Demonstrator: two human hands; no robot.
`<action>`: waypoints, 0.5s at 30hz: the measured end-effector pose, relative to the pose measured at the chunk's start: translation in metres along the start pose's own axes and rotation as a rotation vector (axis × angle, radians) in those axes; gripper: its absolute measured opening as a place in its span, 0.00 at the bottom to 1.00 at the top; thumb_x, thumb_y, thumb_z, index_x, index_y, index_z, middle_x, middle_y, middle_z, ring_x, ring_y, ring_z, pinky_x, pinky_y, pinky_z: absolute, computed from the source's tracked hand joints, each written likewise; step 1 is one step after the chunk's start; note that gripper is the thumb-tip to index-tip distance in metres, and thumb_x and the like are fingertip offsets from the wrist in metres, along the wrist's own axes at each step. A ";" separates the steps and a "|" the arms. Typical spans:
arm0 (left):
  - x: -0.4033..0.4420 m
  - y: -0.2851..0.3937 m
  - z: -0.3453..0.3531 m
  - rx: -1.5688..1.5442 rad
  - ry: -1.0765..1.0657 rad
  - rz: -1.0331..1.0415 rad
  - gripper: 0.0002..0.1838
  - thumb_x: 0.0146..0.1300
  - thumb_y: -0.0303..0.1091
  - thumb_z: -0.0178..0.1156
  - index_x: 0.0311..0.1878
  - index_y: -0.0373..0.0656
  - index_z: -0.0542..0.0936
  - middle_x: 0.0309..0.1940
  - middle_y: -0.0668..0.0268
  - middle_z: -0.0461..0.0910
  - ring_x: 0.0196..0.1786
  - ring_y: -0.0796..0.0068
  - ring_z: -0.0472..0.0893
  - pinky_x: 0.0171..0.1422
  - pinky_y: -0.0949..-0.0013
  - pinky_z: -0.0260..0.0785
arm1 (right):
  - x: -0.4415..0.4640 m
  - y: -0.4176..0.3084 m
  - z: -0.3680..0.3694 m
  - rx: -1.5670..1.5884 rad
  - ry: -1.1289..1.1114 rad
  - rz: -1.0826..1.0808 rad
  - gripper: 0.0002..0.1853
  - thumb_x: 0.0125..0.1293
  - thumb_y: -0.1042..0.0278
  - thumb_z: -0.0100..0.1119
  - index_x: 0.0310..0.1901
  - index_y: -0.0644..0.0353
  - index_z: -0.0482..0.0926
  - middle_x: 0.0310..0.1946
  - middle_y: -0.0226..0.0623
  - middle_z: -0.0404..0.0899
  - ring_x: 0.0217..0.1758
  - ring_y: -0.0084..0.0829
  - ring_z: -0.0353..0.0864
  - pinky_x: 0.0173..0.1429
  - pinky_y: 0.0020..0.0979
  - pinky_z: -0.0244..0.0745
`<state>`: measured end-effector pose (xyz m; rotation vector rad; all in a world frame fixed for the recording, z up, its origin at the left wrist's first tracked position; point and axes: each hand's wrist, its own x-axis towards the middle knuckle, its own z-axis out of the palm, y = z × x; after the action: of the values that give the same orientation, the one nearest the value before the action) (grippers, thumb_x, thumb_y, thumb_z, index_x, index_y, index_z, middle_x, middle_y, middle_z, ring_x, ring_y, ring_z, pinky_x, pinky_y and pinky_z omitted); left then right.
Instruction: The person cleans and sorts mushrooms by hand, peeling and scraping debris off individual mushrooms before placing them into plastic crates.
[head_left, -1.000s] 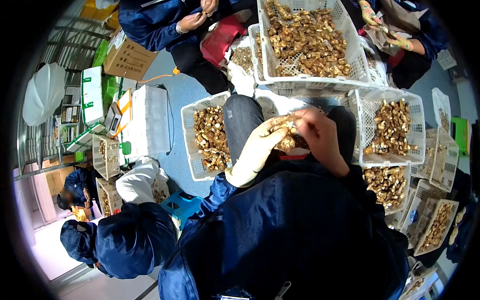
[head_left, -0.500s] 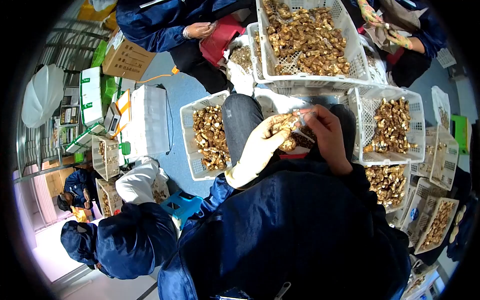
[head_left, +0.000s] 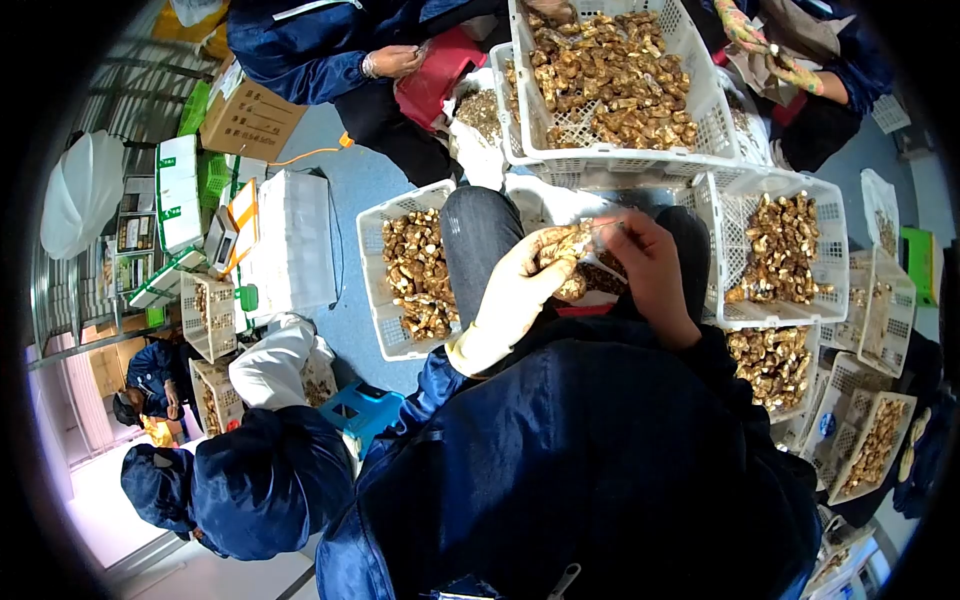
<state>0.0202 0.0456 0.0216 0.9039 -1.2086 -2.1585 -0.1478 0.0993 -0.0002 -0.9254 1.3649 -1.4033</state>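
My left hand (head_left: 518,285), in a pale cream glove, is closed around a brown-and-white mushroom (head_left: 570,288) above my lap. Close by on the right, my bare right hand (head_left: 655,270) has its fingers drawn together at the mushroom's upper end. A thin dark sliver shows at those fingertips, too small and blurred to name. Below the hands, between my knees, dark scraps (head_left: 605,275) lie on a white bag (head_left: 545,203). Mushrooms fill much of the white crate (head_left: 372,290) to my left and the white crate (head_left: 838,250) to my right.
A large white crate (head_left: 735,130) of mushrooms stands ahead, a co-worker's hand (head_left: 398,61) to its left and a co-worker's patterned gloves (head_left: 795,75) to its right. Another co-worker (head_left: 270,480) sits at lower left near a blue stool (head_left: 362,412). Foam boxes (head_left: 290,240) stand left.
My right fingers have shifted slightly up and blur with motion; the left hand keeps its hold on the mushroom. A hand now shows at the top of the large crate.
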 end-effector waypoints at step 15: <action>-0.003 0.003 -0.001 0.302 0.073 0.030 0.22 0.63 0.26 0.58 0.60 0.34 0.69 0.50 0.65 0.77 0.52 0.80 0.75 0.57 0.75 0.68 | 0.000 -0.006 0.002 0.021 -0.080 -0.047 0.08 0.66 0.70 0.53 0.39 0.66 0.79 0.29 0.26 0.77 0.31 0.14 0.70 0.39 0.19 0.67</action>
<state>0.0239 0.0457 0.0248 1.0695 -1.5266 -1.9332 -0.1467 0.0983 0.0055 -0.9948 1.2745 -1.3982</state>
